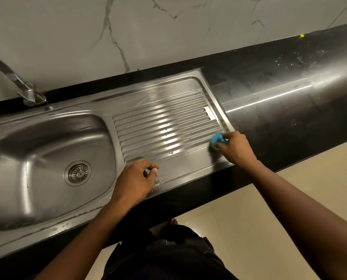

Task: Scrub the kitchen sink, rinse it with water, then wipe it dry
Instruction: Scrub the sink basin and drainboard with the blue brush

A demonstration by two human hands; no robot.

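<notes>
A stainless steel sink (37, 142) with a round drain (78, 173) fills the left of the head view. Its ribbed drainboard (164, 124) extends to the right. My right hand (234, 147) grips a blue scrubber (217, 139) and presses it on the drainboard's near right corner. My left hand (135, 179) rests at the drainboard's front edge, fingers loosely curled and holding nothing. Small wet spots lie on the steel beside my left hand.
A chrome tap (25, 89) stands behind the bowl at the far left. Black countertop (290, 102) runs on to the right, with smears and specks. A marble wall (168, 33) rises behind. Beige floor tiles (259, 209) lie below the counter edge.
</notes>
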